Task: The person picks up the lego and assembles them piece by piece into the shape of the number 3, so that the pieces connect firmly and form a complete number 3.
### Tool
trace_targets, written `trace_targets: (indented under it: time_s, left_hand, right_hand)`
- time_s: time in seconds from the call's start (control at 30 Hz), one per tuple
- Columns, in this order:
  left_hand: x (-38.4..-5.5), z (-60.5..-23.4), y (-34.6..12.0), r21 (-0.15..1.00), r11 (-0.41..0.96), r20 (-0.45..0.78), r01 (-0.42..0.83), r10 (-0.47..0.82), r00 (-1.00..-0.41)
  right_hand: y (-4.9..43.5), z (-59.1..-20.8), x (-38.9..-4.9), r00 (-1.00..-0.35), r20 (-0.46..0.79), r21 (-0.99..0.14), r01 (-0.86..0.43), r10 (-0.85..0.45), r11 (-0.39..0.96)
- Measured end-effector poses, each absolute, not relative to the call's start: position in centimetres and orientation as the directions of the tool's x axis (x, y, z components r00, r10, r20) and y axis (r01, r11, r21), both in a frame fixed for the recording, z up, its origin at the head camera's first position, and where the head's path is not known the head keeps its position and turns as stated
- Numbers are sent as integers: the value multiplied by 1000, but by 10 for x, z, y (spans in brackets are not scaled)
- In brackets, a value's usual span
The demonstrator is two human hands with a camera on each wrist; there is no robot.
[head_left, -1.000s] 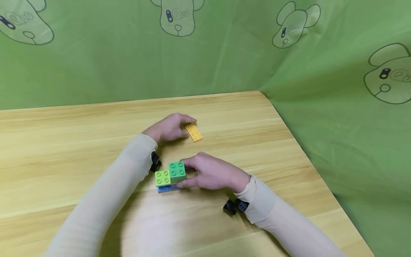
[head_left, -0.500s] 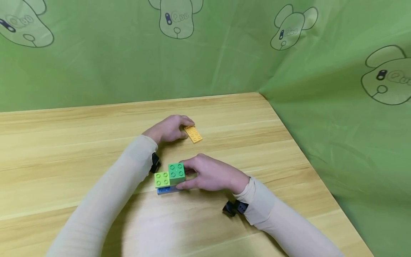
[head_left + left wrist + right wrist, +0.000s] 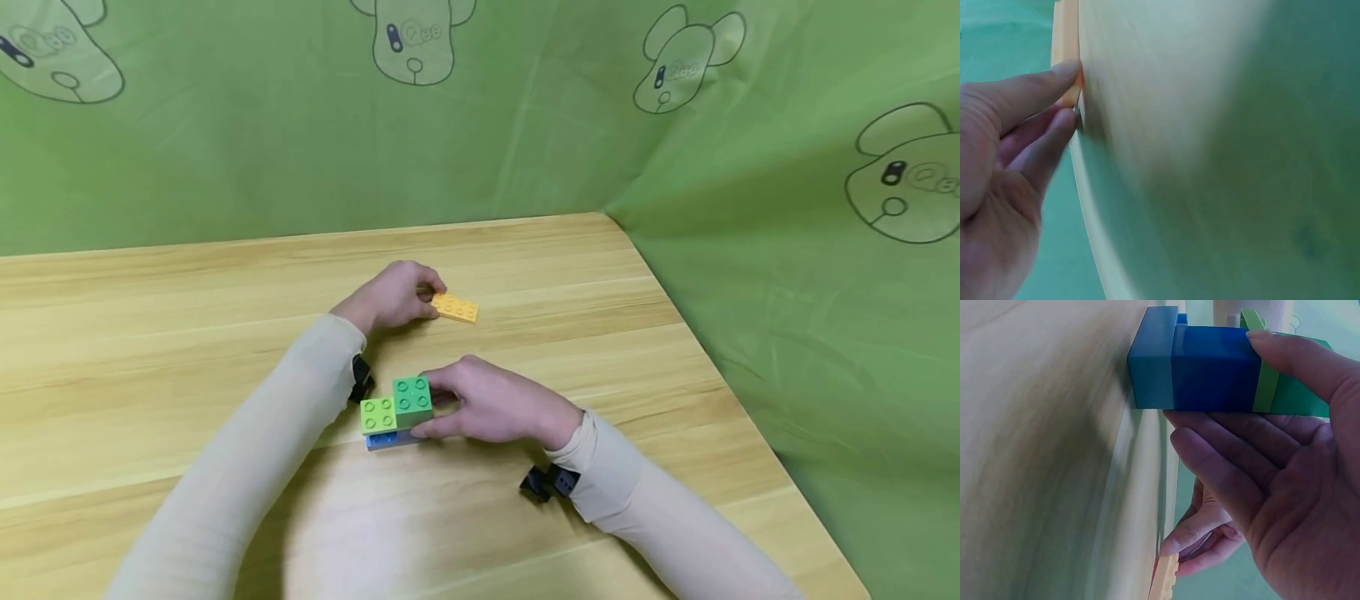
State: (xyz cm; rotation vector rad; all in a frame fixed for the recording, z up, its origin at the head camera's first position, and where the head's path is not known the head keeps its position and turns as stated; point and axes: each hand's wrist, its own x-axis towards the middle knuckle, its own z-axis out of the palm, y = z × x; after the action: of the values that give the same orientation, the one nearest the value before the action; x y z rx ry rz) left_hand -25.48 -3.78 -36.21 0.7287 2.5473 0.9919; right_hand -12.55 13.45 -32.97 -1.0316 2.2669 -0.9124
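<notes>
My left hand (image 3: 396, 293) pinches one end of a flat yellow-orange building brick plate (image 3: 457, 308) between thumb and fingers, right at the tabletop. Two rows of studs show on it. The plate's end also appears in the left wrist view, under the thumb. Nearer to me, my right hand (image 3: 497, 400) grips a brick stack from its right side, thumb on the near face. The stack has a green brick (image 3: 412, 396) on top, a thin lime plate (image 3: 378, 414) under it, a dark blue brick (image 3: 1216, 369), and a lighter blue brick (image 3: 1150, 369) lowest, by the table.
The wooden table (image 3: 187, 350) carries both hands' work. Its far and right edges meet a green curtain (image 3: 487, 150) printed with cartoon heads. Black wrist devices hang under both sleeves, one near the stack's left.
The yellow-orange plate has turned from slanting toward me to lying nearly left to right, and my left fingers have moved onto its left end. The right hand and stack stay nearly in place.
</notes>
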Motion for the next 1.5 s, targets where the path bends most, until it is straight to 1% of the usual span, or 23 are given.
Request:
trace_targets:
  time_s: [0.17,0.53,0.77,0.93,1.33,1.5]
  left_hand:
    - [-252,-360,-46,713,613,-65,341,542,-838]
    - [-240,-357,-76,729,609,-67,314,520,-851]
    - [-231,-354,-95,711,629,-63,314,502,-863]
    - [-224,-355,-103,732,628,-92,265,476,-875]
    - [-212,-356,-118,794,579,-94,184,415,-905]
    - [-208,-357,-124,805,577,-118,140,387,-914]
  right_hand:
    - [134,-329,-125,-600,-151,-737,-461,-786,494]
    - [134,-329,-124,-604,-177,-738,-441,-777,511]
    - [133,-329,-127,-610,-182,-731,-441,-771,521]
    - [133,-329,-126,-607,-187,-733,-438,-773,521]
    - [133,-329,-126,-608,-197,-718,-445,-769,535]
    - [133,-329,-126,-608,-191,-718,-448,-770,532]
